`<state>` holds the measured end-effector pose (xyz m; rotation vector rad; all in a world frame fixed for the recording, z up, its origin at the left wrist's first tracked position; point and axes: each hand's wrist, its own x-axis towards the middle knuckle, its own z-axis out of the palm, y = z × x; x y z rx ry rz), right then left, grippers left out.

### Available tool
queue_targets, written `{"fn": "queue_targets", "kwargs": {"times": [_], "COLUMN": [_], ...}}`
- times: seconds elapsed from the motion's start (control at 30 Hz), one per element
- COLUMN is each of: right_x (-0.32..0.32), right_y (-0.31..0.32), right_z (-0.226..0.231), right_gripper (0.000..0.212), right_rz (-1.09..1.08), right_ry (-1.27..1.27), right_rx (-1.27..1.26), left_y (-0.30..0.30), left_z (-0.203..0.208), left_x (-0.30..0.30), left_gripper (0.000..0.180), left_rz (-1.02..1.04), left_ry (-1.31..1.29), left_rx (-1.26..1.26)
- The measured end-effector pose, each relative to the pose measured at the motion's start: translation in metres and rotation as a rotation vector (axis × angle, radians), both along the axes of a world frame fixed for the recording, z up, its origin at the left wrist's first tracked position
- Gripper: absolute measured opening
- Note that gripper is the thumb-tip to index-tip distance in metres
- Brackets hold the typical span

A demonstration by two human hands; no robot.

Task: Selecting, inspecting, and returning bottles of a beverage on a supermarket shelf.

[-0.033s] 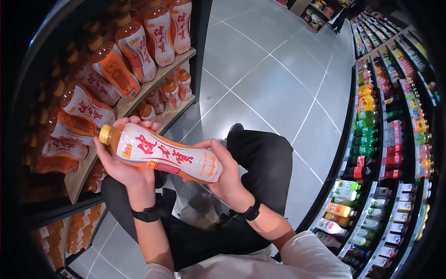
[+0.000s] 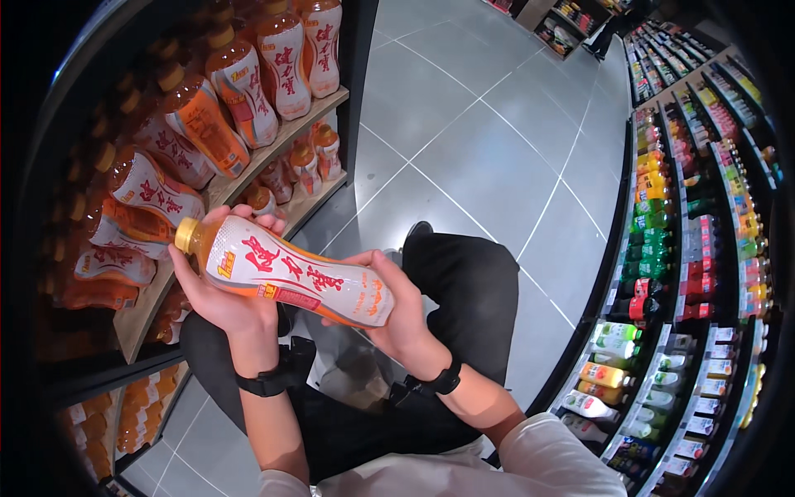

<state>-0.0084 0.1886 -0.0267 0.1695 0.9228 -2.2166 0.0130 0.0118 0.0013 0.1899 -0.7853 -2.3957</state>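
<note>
I hold one large drink bottle (image 2: 290,269) lying sideways in front of me, its yellow cap pointing left. It has orange liquid and a white-and-orange label with red characters. My left hand (image 2: 217,305) cups it from below near the neck. My right hand (image 2: 399,323) grips its base end. Both wrists wear black bands.
A wooden shelf unit (image 2: 273,153) on my left holds several rows of the same orange bottles (image 2: 236,87). On my right a long shelf (image 2: 662,248) carries assorted coloured drinks. Grey floor tiles (image 2: 480,149) run between them. My knees in black trousers (image 2: 468,286) are bent below the bottle.
</note>
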Motion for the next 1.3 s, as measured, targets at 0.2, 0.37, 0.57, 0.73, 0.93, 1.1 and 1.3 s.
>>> {"fn": "queue_targets", "kwargs": {"times": [0.2,0.37,0.57,0.73,0.93,1.1,1.3], "right_x": [0.005,0.004,-0.007,-0.019,-0.024,-0.032,-0.027], "right_y": [-0.008,-0.010,-0.009,0.010,0.011,0.008,0.000], "right_z": [0.008,0.021,0.033,0.047,0.027,0.027,0.028], "right_gripper": [0.051,0.041,0.039,0.040,0.062,0.059,0.076], "right_rz": [0.311,0.396,0.469,0.328,0.060,0.054,0.154], "right_ry": [0.076,0.389,0.532,0.347,0.254,0.288,0.329], "right_rx": [-0.029,0.158,0.223,0.125,-0.035,-0.174,-0.276], "left_y": [0.005,0.003,-0.002,-0.026,-0.034,-0.033,-0.046], "left_z": [0.002,0.012,0.018,0.012,0.006,0.009,0.011], "left_x": [0.003,0.000,0.005,0.012,0.013,0.015,0.021], "left_gripper": [0.073,0.076,0.071,0.051,0.043,0.038,0.025], "left_rz": [-0.177,-0.268,-0.131,0.120,0.098,0.088,0.079], "left_ry": [0.061,-0.039,-0.008,0.021,0.105,0.159,0.132], "left_rx": [0.125,0.175,0.083,0.209,0.204,0.165,0.325]}}
